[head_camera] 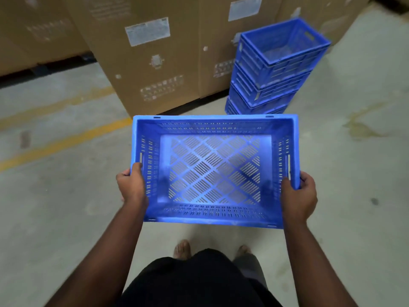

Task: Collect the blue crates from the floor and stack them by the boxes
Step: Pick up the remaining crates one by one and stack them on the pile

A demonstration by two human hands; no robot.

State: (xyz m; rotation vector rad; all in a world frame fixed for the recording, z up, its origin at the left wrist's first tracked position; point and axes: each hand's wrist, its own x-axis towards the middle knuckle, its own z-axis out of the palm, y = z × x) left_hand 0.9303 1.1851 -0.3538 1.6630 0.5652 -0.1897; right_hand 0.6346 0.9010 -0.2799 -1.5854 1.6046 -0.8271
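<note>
I carry an empty blue perforated crate [213, 169] level in front of my body, above the floor. My left hand [131, 186] grips its left side near the handle slot, and my right hand [298, 196] grips its right side. Ahead and to the right stands a stack of blue crates [272, 69], three high, on the floor against tall cardboard boxes [143, 58]. The held crate's far rim hides the foot of that stack.
Large cardboard boxes [39, 29] line the back. Yellow lines [66, 140] run across the concrete floor at left. A stain [363, 127] marks the floor at right. My bare feet [182, 249] show below the crate.
</note>
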